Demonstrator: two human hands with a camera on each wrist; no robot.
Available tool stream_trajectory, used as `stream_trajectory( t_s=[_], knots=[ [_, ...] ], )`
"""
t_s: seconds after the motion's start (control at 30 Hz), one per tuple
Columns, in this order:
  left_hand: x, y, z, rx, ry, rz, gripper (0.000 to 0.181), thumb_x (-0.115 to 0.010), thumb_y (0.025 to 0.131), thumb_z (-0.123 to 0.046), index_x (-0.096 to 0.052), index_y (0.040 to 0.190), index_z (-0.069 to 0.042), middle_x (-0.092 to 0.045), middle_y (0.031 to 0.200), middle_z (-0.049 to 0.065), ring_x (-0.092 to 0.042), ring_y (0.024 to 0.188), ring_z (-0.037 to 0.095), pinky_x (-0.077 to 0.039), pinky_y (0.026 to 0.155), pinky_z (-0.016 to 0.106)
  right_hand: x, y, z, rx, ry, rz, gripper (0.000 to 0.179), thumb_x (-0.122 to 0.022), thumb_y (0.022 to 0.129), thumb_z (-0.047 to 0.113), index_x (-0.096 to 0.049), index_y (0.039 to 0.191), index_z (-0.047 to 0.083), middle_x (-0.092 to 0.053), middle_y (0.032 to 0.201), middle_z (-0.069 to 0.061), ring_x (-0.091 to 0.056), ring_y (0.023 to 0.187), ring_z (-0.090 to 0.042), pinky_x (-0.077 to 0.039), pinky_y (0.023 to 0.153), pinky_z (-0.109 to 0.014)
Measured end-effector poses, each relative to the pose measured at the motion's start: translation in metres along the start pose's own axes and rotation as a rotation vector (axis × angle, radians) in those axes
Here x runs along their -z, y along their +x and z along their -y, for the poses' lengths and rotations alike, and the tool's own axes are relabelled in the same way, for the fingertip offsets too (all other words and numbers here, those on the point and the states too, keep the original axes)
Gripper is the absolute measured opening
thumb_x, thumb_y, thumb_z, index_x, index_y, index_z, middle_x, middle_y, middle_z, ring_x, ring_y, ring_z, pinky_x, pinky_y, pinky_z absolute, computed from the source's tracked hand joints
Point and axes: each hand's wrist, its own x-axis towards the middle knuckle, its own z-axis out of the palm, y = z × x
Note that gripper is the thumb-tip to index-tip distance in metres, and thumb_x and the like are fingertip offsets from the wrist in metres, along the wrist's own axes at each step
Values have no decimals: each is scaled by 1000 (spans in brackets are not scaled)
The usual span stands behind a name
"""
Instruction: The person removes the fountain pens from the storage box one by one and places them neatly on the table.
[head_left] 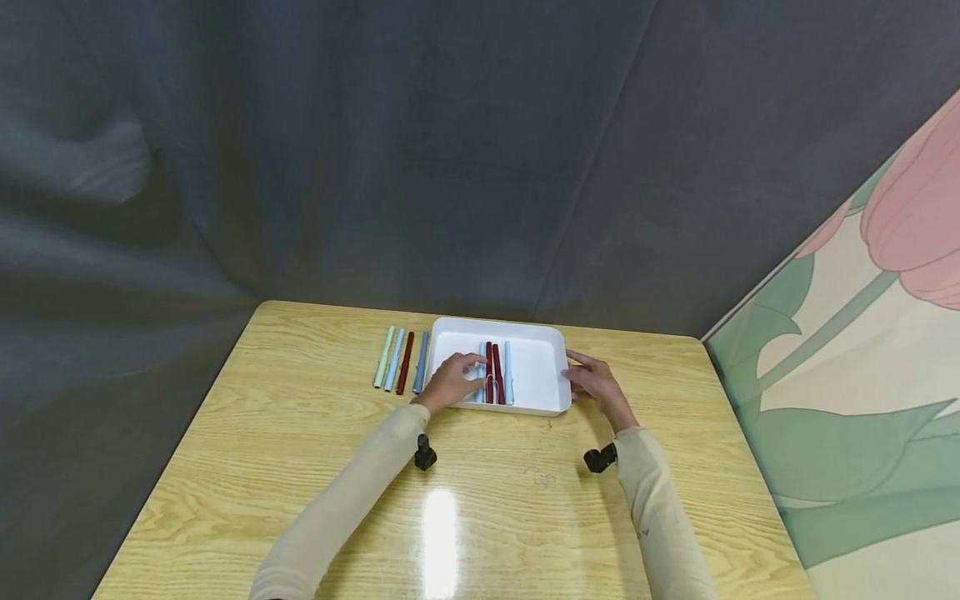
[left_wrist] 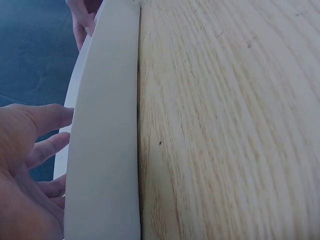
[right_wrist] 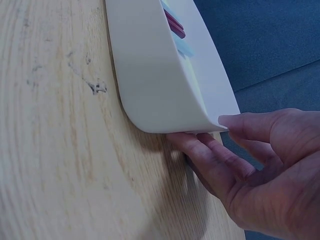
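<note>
A shallow white tray [head_left: 540, 375] lies on the table, with two dark red pens [head_left: 498, 375] side by side between two light blue pens [head_left: 509, 371] in it. My left hand [head_left: 450, 381] reaches over the tray's left part, thumb and fingers spread apart close to the left light blue pen. The tray's near wall [left_wrist: 102, 130] hides those fingertips in the left wrist view. At the tray's right end, my right hand [head_left: 596, 383] grips the wall, thumb on the rim and fingers against the outside [right_wrist: 215, 155].
Left of the tray several pens lie in a row: light green [head_left: 384, 357], light blue [head_left: 394, 360], dark red [head_left: 405, 363] and darker blue [head_left: 421, 363]. The wooden table [head_left: 510, 517] meets a dark curtain [head_left: 450, 167] behind and a flower-painted panel [head_left: 862, 375] at right.
</note>
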Motion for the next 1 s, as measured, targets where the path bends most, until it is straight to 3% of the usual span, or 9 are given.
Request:
stream_trajectory(
  t_s=[0.3,0.57,0.83,1.0],
  knots=[
    [-4,3,-1,10,128,9,35,-76,97,-15,-70,130,-7,-63,121,15,-59,109,29,-53,93,48,0,-1,1,8,-12,1,59,-62,105,10,-41,161,7,-55,147,-32,-70,77,-7,-59,65,-26],
    [-8,6,-1,67,216,-6,30,-80,93,-17,-73,121,-10,-60,115,11,-56,103,25,-52,94,46,0,-1,0,0,-14,9,60,-62,105,11,-41,161,7,-55,148,-31,-71,80,-9,-61,68,-29],
    [-8,4,-7,117,286,-33,24,-81,93,-21,-66,106,-8,-55,107,11,-52,88,24,-49,81,41,0,-1,0,-12,-9,0,61,-64,104,11,-42,161,9,-58,146,-29,-70,79,-8,-61,68,-29],
    [-8,4,-8,151,292,-60,23,-79,93,-17,-63,104,-5,-55,106,13,-52,84,25,-49,79,43,0,0,0,-10,-7,0,60,-63,105,12,-42,161,8,-56,147,-30,-70,80,-8,-60,68,-29]
  ],
)
